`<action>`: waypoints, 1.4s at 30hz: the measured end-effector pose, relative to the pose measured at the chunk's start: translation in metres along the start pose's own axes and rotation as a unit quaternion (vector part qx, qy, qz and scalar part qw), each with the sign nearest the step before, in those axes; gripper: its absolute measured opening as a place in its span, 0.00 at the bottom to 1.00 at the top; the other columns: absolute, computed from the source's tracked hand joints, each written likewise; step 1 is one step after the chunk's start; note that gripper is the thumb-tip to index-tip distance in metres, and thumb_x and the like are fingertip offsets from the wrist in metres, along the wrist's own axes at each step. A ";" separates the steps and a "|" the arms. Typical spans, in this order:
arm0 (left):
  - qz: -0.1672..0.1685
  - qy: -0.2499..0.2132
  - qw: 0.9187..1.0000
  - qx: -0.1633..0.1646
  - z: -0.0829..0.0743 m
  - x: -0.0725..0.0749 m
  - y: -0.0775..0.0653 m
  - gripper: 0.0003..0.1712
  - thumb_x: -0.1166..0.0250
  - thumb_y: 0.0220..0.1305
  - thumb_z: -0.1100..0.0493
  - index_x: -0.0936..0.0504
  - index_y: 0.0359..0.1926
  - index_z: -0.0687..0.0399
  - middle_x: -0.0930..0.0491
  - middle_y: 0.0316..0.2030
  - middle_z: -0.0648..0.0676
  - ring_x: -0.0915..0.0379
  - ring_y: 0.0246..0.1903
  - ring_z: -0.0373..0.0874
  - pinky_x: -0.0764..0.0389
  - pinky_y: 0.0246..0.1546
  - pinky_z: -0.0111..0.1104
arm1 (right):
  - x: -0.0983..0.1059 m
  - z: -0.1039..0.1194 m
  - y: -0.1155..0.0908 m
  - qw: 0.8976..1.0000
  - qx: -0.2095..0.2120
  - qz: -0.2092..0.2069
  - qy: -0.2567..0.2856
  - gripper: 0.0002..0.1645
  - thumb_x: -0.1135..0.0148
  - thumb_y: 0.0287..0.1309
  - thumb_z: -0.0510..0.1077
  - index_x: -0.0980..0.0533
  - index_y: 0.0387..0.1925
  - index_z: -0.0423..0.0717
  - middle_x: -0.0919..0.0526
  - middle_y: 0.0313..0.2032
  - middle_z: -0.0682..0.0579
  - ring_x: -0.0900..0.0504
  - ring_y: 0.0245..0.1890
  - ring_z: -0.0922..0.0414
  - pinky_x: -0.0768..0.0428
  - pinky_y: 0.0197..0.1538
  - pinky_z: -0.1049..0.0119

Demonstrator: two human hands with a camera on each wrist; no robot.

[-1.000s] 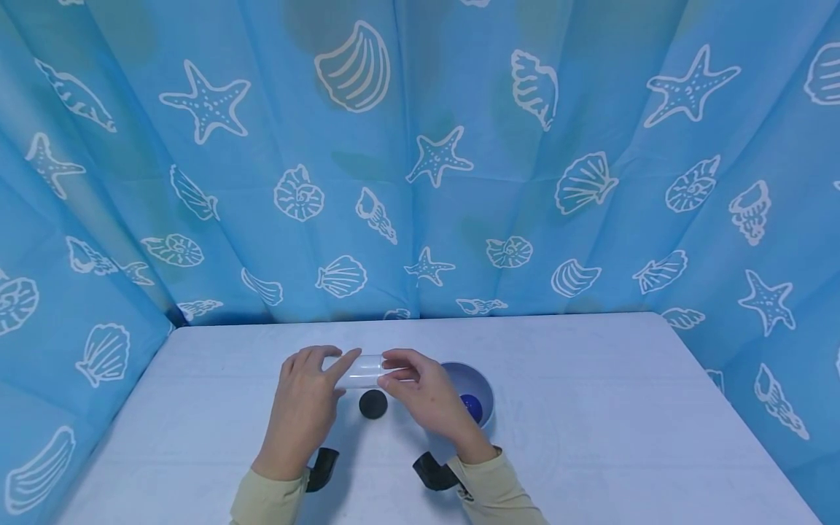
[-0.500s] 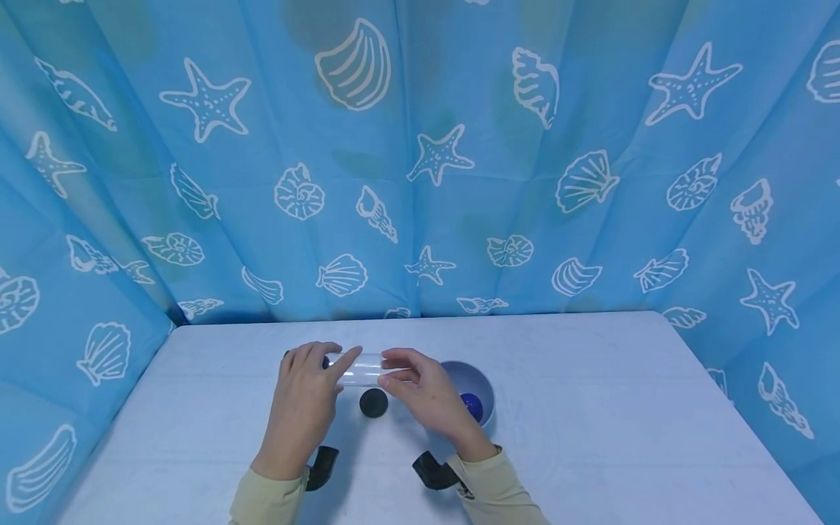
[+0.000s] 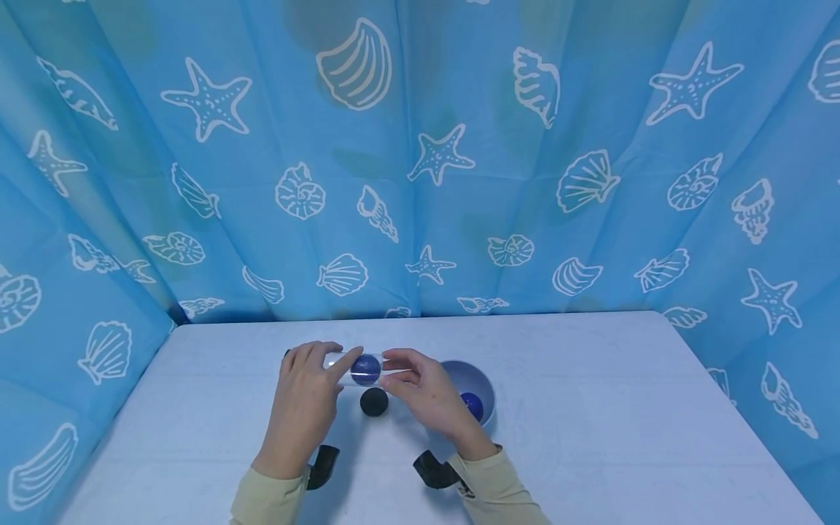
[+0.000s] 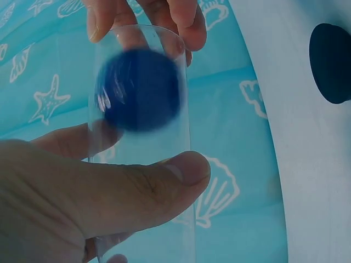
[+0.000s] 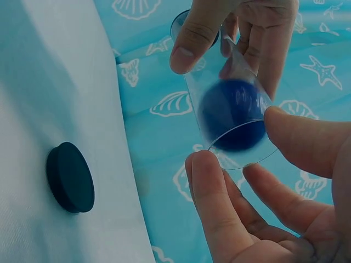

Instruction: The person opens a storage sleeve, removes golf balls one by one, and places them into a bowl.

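Observation:
A clear plastic tube [image 3: 341, 359] lies sideways above the table, gripped around its left part by my left hand [image 3: 305, 408]. Thumb and fingertips of my right hand [image 3: 423, 394] pinch the rim of its right end, which shows uncapped in the right wrist view. Inside the tube, close to that rim, is a dark blue ball [image 5: 233, 112]. A dark rim or cap [image 5: 178, 24] shows at the tube's far end, partly behind the left thumb. Below the tube, a round black cap [image 3: 374, 402] lies on the table.
Right of my right hand stands a grey-blue bowl [image 3: 484, 379] with a shiny blue ball [image 3: 472, 406] in it, partly covered by the hand. Black curved pieces [image 3: 323, 467] sit at both wrists. A blue seashell curtain [image 3: 420, 219] hangs behind the white table [image 3: 590, 437].
The blue ball has rolled rightward inside the tube, from under my left hand to near the right-hand end. Both hands keep their hold in nearly the same place.

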State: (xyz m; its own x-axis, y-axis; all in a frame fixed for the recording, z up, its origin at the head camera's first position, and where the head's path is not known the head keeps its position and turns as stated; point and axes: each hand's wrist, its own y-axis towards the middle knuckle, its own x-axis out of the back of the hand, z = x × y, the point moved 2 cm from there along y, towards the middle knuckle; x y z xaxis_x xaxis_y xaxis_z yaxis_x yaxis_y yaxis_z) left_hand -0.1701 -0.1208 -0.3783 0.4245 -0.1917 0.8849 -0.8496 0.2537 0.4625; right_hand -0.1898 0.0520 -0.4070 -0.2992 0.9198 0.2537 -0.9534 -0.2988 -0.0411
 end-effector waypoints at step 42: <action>0.008 -0.011 0.999 0.034 0.000 -0.001 0.001 0.39 0.23 0.40 0.63 0.25 0.57 0.43 0.25 0.50 0.57 0.34 0.53 0.55 0.37 0.59 0.52 | 0.023 -0.009 0.005 0.998 -0.001 -0.055 -0.028 0.30 0.35 0.49 0.63 0.27 0.54 0.62 0.23 0.49 0.58 0.21 0.44 0.61 0.23 0.52 0.59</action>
State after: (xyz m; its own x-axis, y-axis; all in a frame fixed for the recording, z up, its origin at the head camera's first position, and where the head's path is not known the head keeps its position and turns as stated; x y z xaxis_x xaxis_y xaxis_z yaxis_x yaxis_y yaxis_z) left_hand -0.1716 -0.1205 -0.3787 0.4054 -0.2085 0.8900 -0.8754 0.1918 0.4437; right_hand -0.2020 0.0736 -0.4097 -0.1909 0.9310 0.3112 -0.9803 -0.1969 -0.0123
